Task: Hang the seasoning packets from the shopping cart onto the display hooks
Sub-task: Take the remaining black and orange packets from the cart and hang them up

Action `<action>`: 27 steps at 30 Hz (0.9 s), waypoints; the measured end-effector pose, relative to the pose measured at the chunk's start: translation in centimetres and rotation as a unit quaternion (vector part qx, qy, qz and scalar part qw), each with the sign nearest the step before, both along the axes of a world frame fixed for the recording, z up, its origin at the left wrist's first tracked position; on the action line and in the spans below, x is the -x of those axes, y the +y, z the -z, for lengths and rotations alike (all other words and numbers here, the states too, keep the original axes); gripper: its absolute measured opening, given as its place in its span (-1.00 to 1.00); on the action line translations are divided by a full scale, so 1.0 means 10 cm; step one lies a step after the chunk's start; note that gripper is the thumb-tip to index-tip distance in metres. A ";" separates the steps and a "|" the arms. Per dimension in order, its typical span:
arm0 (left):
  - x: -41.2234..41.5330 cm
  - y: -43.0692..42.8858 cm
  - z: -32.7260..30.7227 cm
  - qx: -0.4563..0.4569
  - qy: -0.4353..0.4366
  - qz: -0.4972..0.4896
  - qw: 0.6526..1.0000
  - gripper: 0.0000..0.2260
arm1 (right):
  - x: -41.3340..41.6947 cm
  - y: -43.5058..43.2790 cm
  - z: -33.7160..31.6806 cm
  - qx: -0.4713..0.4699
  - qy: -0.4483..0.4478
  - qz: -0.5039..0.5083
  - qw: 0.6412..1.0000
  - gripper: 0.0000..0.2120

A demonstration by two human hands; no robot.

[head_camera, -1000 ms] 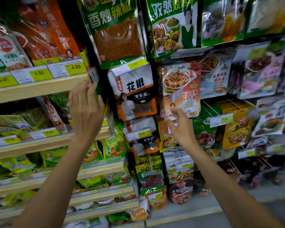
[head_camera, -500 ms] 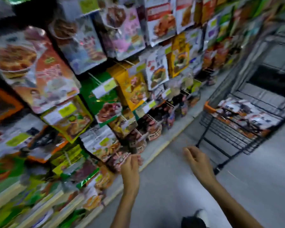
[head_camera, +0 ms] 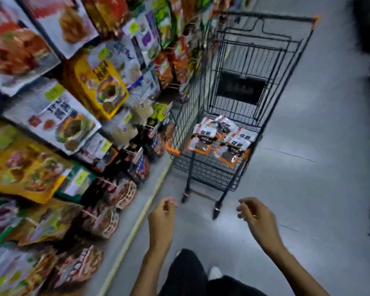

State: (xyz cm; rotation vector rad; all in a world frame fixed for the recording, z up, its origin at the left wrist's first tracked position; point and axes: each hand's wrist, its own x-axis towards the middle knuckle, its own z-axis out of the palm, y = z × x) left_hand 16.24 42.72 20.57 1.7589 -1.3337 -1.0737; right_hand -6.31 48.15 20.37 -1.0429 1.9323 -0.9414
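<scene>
The left hand [head_camera: 161, 220] and right hand [head_camera: 257, 220] hang loose and empty, and the seasoning packets [head_camera: 221, 138] lie ahead at the shopping cart's [head_camera: 187, 116] near end, nearer the right.

The person wears black trousers [head_camera: 186, 274] and a white shoe [head_camera: 215, 272], with left hand [head_camera: 161, 221], right hand [head_camera: 257, 218] and forearms [head_camera: 146, 274] bare.

White-and-orange seasoning packets [head_camera: 203, 138], dark windows showing, lie flat and overlapping in the near end of the black wire shopping cart [head_camera: 187, 120] ahead of me.
</scene>
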 end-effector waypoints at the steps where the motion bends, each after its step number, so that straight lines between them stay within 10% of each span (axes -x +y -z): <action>1: 0.06 -0.16 -0.01 0.005 -0.012 0.011 1.000 -0.85 | 0.08 -0.12 0.01 0.000 -0.003 0.013 1.000 -0.91; 17: 1.02 -3.85 0.23 0.116 -0.223 0.119 0.961 -0.72 | 0.86 -3.02 0.81 -0.047 -0.033 0.144 0.988 -0.88; 27: 1.13 -4.82 1.13 -0.020 -0.307 0.184 0.934 -0.50 | 0.70 -4.34 2.33 -0.208 -0.049 0.070 0.974 -0.80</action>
